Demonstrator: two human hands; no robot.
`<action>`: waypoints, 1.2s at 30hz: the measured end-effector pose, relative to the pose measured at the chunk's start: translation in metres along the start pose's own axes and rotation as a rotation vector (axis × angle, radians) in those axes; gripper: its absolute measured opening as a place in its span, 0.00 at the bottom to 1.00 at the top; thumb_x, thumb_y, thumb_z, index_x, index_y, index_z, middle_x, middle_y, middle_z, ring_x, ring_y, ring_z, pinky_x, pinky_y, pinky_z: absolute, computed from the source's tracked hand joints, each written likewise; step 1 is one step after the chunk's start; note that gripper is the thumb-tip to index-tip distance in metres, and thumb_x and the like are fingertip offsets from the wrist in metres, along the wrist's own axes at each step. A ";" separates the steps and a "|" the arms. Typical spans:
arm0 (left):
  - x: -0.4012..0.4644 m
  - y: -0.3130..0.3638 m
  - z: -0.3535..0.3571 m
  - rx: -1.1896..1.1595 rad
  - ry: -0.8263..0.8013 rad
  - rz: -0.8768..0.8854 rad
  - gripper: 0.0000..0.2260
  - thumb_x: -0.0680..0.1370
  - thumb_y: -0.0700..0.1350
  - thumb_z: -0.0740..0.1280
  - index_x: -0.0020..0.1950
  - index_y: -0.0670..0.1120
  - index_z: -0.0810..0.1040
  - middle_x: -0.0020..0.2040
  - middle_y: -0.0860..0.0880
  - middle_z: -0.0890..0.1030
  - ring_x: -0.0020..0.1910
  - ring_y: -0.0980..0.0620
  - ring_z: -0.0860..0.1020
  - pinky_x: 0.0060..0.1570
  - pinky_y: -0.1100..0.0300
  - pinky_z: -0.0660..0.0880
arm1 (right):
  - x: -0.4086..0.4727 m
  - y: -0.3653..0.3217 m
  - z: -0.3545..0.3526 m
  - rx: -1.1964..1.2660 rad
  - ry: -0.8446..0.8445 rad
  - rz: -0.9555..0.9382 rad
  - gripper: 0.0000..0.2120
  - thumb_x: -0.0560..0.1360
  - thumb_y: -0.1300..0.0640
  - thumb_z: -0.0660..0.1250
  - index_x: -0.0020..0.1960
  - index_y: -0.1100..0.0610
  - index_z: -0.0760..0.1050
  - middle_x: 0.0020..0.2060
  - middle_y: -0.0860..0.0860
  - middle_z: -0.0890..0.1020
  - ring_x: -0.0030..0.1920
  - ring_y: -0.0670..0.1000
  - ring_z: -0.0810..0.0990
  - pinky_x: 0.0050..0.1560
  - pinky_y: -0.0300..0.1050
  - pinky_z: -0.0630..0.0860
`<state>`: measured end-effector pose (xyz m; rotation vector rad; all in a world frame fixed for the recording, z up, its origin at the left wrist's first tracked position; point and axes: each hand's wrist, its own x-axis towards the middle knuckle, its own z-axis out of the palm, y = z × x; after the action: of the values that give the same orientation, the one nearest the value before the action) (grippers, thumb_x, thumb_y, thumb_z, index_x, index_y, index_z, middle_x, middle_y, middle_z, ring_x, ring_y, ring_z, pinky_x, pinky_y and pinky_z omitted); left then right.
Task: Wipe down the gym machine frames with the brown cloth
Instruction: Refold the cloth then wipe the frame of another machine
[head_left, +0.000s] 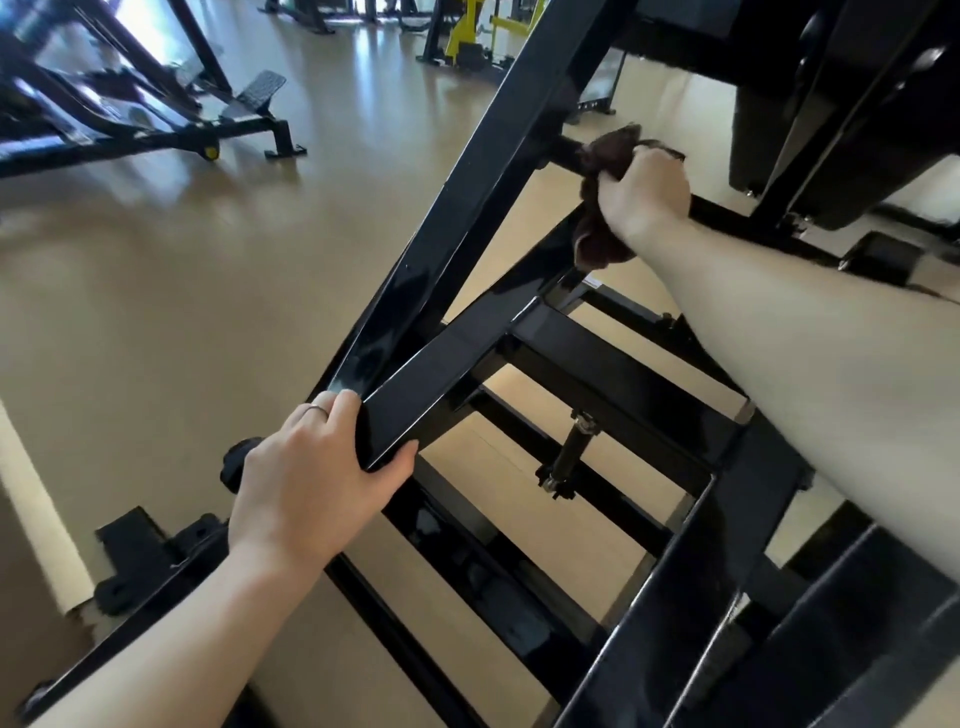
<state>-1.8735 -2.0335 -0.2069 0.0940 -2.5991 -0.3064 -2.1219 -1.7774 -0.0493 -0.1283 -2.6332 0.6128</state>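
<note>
Tan gym floor (156, 270) filled most of the view, glossy, with window glare. Black gym machine frame (519, 156) ran across it: one long glossy beam sloped from upper right down to lower left centre, a second shorter beam (431, 379) met it in a V near the bottom, and cross rails spread below and right. Dark bulky machine housing (831, 104) sat upper right. Another black machine (130, 119) stood upper left with a textured foot pedal (262, 91); a yellow-framed machine (465, 36) stood at the far top, blurred.

Right arm reached in from the right edge. Right hand (644, 192) gripped the brown cloth (602, 208), fingers curled round it, bunched cloth pressed on a short black crossbar just right of the long beam; cloth hung down below the hand and stuck out above the knuckles. Left hand (317, 467) gripped the lower end of the shorter beam, fingers wrapped over the top edge, thumb under the end. Thin ring (317, 410) on one left finger. Small bolt post (569, 452) stood between the lower rails.
</note>
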 end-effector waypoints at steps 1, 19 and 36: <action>0.000 0.001 -0.001 0.002 -0.007 -0.002 0.21 0.73 0.68 0.67 0.44 0.52 0.65 0.38 0.58 0.71 0.39 0.54 0.76 0.26 0.60 0.65 | -0.015 -0.005 0.000 -0.014 -0.046 -0.043 0.17 0.81 0.50 0.66 0.64 0.60 0.78 0.61 0.57 0.82 0.62 0.58 0.80 0.65 0.50 0.76; -0.001 0.003 -0.006 -0.017 -0.024 -0.015 0.21 0.74 0.70 0.61 0.46 0.52 0.67 0.41 0.57 0.73 0.41 0.52 0.75 0.30 0.58 0.66 | -0.087 -0.009 0.003 -0.122 -0.098 -0.193 0.17 0.81 0.52 0.63 0.64 0.61 0.78 0.64 0.59 0.79 0.63 0.62 0.77 0.62 0.50 0.74; -0.001 0.005 -0.009 -0.028 -0.051 -0.048 0.21 0.74 0.70 0.63 0.49 0.52 0.71 0.43 0.58 0.76 0.45 0.52 0.77 0.35 0.57 0.68 | -0.149 -0.031 -0.006 0.057 -0.331 -0.422 0.13 0.81 0.50 0.66 0.57 0.58 0.80 0.53 0.55 0.83 0.50 0.56 0.81 0.53 0.45 0.77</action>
<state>-1.8681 -2.0300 -0.1991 0.1410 -2.6456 -0.3676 -1.9847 -1.8299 -0.0893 0.5785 -2.8215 0.5982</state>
